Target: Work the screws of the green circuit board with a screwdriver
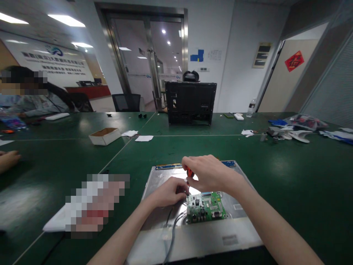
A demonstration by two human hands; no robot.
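Note:
In front of me a metal-backed display panel (154,241) lies flat on the green table. A green circuit board (208,207) sits on its back, with grey cables (173,235) running off its left side. My right hand (208,173) is closed around the orange handle of a screwdriver (189,173), which points down at the board's upper left corner. Beside the tip, my left hand (172,191) has its fingers curled together at that corner; what they pinch, if anything, is hidden. A blue circuit strip (228,163) runs along the panel's far edge.
Across the table stands a black monitor casing (191,103), with a person behind it. An open box (104,136) and papers (143,138) lie left of centre. Metal parts (278,132) and bags sit at right. Another person's hand (9,161) rests at the left edge.

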